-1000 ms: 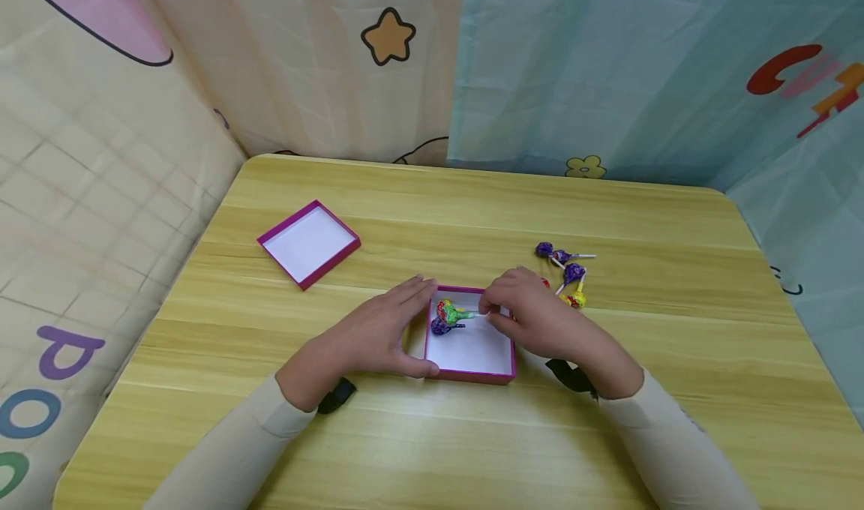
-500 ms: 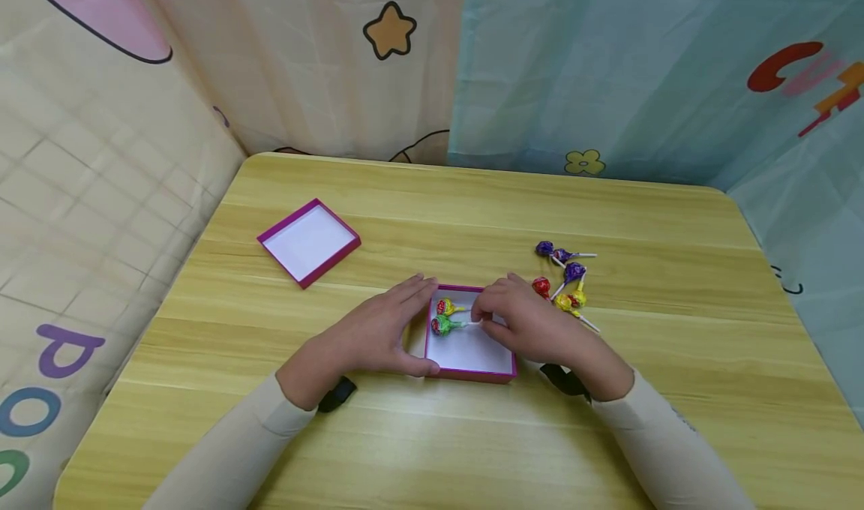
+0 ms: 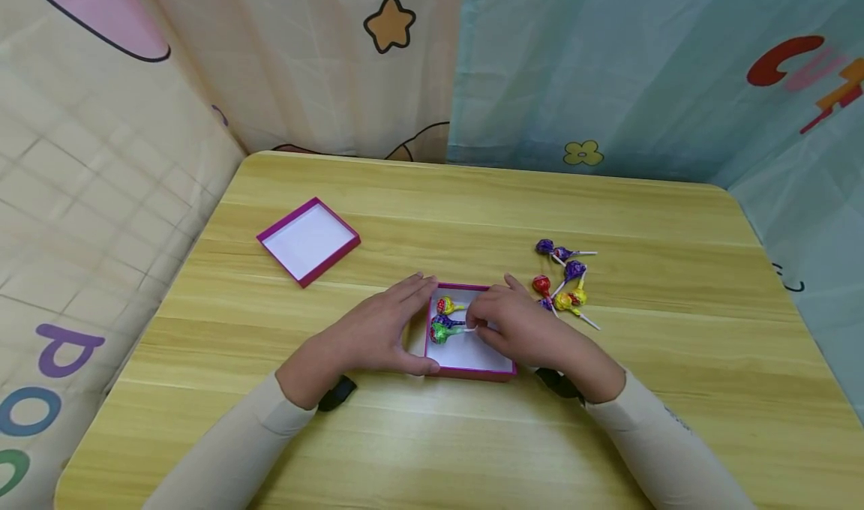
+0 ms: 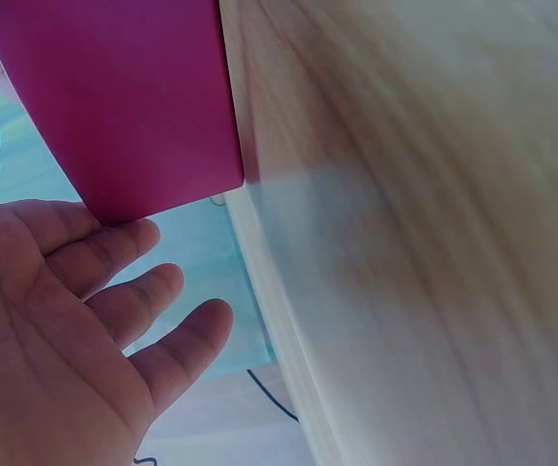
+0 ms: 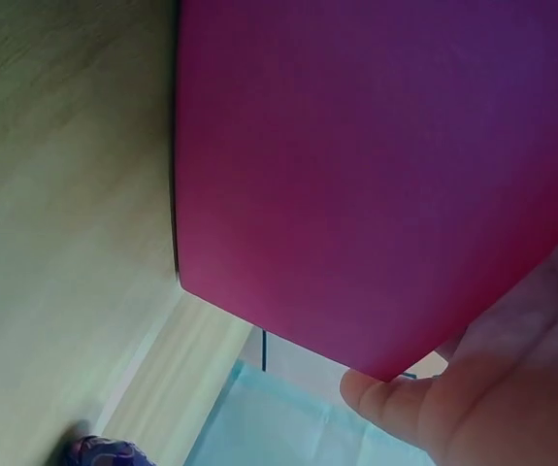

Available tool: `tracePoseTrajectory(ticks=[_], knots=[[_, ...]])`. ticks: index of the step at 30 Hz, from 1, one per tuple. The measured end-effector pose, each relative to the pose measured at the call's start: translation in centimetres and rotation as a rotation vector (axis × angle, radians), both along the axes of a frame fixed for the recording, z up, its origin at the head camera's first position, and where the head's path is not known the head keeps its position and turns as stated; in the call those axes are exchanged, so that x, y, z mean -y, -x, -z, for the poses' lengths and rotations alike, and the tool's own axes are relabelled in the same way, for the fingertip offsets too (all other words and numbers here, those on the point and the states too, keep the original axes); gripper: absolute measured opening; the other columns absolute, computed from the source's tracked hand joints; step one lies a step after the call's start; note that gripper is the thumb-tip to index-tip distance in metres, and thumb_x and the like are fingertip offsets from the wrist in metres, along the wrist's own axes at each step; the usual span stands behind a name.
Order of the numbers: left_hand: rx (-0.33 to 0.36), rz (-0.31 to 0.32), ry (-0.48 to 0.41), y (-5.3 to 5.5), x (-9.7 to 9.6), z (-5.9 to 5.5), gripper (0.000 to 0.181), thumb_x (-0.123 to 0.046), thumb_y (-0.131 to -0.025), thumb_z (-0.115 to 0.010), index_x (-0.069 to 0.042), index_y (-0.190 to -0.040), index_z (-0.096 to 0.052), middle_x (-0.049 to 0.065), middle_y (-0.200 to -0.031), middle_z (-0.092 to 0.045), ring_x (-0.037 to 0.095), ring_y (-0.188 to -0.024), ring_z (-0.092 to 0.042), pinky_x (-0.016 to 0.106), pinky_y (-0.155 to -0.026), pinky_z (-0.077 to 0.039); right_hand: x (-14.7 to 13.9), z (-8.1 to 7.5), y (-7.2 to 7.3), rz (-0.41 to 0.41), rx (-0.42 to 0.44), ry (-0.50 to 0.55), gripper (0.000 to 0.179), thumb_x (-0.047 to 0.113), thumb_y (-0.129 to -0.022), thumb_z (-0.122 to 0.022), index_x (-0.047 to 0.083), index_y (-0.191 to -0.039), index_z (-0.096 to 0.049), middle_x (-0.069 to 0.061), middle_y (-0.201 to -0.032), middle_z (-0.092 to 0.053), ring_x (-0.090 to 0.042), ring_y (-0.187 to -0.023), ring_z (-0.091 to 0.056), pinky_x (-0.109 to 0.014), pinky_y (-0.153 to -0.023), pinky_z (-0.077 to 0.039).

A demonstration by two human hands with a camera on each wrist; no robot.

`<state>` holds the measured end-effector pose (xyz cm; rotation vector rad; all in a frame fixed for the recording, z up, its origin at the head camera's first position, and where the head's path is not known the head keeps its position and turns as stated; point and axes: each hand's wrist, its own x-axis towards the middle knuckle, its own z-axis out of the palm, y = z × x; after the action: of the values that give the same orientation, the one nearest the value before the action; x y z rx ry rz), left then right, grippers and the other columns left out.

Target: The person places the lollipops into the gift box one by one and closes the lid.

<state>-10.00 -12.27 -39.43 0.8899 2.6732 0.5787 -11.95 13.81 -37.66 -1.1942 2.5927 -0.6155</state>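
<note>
In the head view my left hand (image 3: 383,331) holds the left side of a magenta box (image 3: 470,373), its thumb at the near corner and fingertips at the far corner. The left wrist view shows fingers spread against the box's corner. My right hand (image 3: 516,322) reaches over the box's right wall and pinches the white stick of a green lollipop (image 3: 442,333). Beside that lollipop inside the box lie a purple lollipop (image 3: 445,320) and a yellow-and-red lollipop (image 3: 448,305), heads toward the left wall. The right hand's fingertips are partly hidden behind its knuckles.
The magenta lid (image 3: 308,241), white inside, lies at the back left of the wooden table (image 3: 405,442). Right of the box is a loose group of lollipops: purple ones (image 3: 574,271), a red one (image 3: 541,285) and yellow ones (image 3: 563,301). Printed curtains (image 3: 580,75) hang behind the table.
The green lollipop has moved toward the near side of the box and lies lower in it, uncovering the yellow-and-red one. My right hand moved slightly left. My left hand stayed put.
</note>
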Motion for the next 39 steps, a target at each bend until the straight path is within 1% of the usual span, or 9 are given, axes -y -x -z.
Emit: tracePoseTrajectory(ticks=[4,12,26,33,39], knots=[[-0.007,0.002,-0.002,0.0,0.0,0.0,0.118,-0.080,-0.073,-0.064,-0.014,-0.160,-0.019,-0.001,-0.164,-0.020,0.016,-0.151,-0.011,0.044,-0.117,-0.026,0.2,0.1,-0.1,0.006,-0.031,-0.020,0.011,0.007,-0.091,-0.069,0.017,-0.088,-0.069,0.010,-0.092,-0.065,-0.018,-0.100,-0.060,-0.073,-0.109,-0.015],[-0.005,0.007,-0.001,0.0,0.0,0.0,0.118,-0.080,-0.073,-0.064,-0.014,-0.160,-0.019,0.000,-0.164,-0.020,0.017,-0.151,-0.011,0.044,-0.116,-0.026,0.7,0.4,-0.3,0.029,-0.056,-0.074,0.011,0.009,-0.091,-0.069,0.019,-0.086,-0.069,0.011,-0.086,-0.064,-0.018,-0.099,-0.061,-0.073,-0.109,-0.014],[-0.011,0.010,-0.013,0.1,-0.1,0.1,0.117,-0.078,-0.073,-0.065,-0.014,-0.160,-0.020,0.000,-0.164,-0.020,0.017,-0.151,-0.011,0.043,-0.116,-0.026,0.9,0.6,-0.5,0.038,-0.077,-0.119,0.012,0.011,-0.090,-0.070,0.022,-0.086,-0.069,0.012,-0.087,-0.065,-0.016,-0.099,-0.061,-0.072,-0.109,-0.014],[-0.004,0.003,-0.012,0.1,-0.1,0.1,0.118,-0.079,-0.073,-0.065,-0.014,-0.160,-0.019,-0.001,-0.164,-0.020,0.016,-0.151,-0.011,0.043,-0.116,-0.027,1.1,0.5,-0.7,0.047,-0.084,-0.105,0.014,0.008,-0.089,-0.070,0.022,-0.086,-0.069,0.011,-0.087,-0.067,-0.017,-0.099,-0.062,-0.072,-0.109,-0.015],[0.010,-0.005,-0.016,0.0,-0.2,0.0,0.118,-0.077,-0.073,-0.067,-0.015,-0.160,-0.020,-0.001,-0.164,-0.019,0.016,-0.151,-0.010,0.043,-0.116,-0.026,1.0,0.5,-0.7,0.046,-0.076,-0.106,0.013,0.008,-0.088,-0.070,0.021,-0.086,-0.068,0.011,-0.086,-0.066,-0.018,-0.099,-0.062,-0.071,-0.110,-0.014]])
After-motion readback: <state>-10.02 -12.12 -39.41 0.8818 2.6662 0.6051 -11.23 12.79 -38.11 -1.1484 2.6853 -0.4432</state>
